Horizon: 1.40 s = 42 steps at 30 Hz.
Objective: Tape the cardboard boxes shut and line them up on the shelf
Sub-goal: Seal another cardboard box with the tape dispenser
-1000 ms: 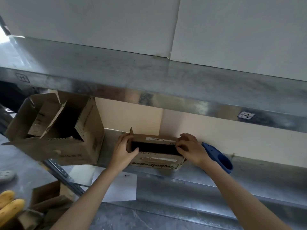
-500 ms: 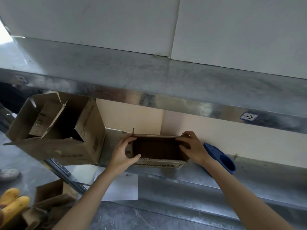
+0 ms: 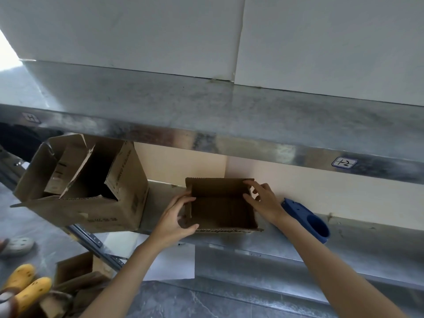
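Observation:
A small brown cardboard box (image 3: pixel 220 207) lies on the metal shelf (image 3: pixel 358 235) with its open side turned toward me, flaps spread. My left hand (image 3: pixel 175 220) grips its left side flap, thumb under the box's lower edge. My right hand (image 3: pixel 263 203) holds the right flap at the upper right corner, fingers curled over the edge. A larger open cardboard box (image 3: pixel 91 187) sits tilted at the left end of the shelf, its flaps loose and its inside dark. A blue tape dispenser (image 3: pixel 309 220) lies on the shelf just right of my right wrist.
An upper metal shelf (image 3: pixel 206 120) overhangs the boxes. A sheet of white paper (image 3: pixel 169 262) hangs below the shelf edge. On the floor at lower left are more cardboard boxes (image 3: pixel 78 278), yellow clogs (image 3: pixel 27 285) and a grey clog (image 3: pixel 18 245).
The small box has been opened up and tipped so its inside faces me; the top flap now stands up. Both hands moved apart along its sides. The view has moved closer.

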Available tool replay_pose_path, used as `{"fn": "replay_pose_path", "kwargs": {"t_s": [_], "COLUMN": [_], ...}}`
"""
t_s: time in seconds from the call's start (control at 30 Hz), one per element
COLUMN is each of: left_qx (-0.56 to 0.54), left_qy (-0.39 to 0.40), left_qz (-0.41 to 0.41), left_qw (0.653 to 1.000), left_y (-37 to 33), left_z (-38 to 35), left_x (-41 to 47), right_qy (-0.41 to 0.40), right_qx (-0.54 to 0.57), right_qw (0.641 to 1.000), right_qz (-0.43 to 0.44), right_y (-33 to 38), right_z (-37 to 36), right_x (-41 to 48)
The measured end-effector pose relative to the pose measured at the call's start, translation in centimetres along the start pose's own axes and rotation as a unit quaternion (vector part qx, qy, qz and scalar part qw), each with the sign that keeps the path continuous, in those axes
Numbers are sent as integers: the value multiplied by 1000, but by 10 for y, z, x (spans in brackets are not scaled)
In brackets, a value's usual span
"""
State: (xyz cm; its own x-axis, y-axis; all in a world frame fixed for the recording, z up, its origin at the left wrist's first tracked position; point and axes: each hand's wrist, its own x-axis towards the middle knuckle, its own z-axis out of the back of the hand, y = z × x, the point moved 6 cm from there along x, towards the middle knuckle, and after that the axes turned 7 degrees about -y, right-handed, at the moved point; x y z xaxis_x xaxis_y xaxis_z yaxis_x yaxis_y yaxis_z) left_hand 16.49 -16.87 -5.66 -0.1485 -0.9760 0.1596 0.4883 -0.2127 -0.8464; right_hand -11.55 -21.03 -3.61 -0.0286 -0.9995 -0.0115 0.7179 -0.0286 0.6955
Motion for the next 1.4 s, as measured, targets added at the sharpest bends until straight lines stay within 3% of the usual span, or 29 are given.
{"fn": "replay_pose_path", "kwargs": {"t_s": [0.27, 0.43, 0.6, 0.73, 0.83, 0.97, 1.1, 1.4], "left_qx": [-8, 42, 64, 110, 91, 56, 75, 64], "left_qy": [56, 51, -56, -132, -96, -26, -34, 0], "left_qz": [83, 75, 53, -2, -25, 25, 28, 3], "left_qw": [995, 995, 995, 985, 991, 998, 996, 998], "left_y": [8, 8, 14, 15, 12, 20, 28, 24], "left_z": [-10, -13, -9, -5, -9, -22, -30, -54], "left_x": [5, 11, 15, 18, 23, 24, 22, 22], "right_qy": [116, 149, 68, -33, -56, 31, 72, -86], "right_qx": [37, 70, -12, -52, -118, -123, -83, -137], "right_qw": [992, 986, 997, 998, 991, 989, 992, 984], "right_qz": [-21, -31, 42, 28, 37, 80, 69, 80], "right_y": [-3, -6, -19, -22, -19, -21, -32, -38], "right_z": [-19, -20, -19, -12, -10, -29, -52, -34], "right_x": [-14, -19, -13, -12, -10, -8, -13, -32]}}
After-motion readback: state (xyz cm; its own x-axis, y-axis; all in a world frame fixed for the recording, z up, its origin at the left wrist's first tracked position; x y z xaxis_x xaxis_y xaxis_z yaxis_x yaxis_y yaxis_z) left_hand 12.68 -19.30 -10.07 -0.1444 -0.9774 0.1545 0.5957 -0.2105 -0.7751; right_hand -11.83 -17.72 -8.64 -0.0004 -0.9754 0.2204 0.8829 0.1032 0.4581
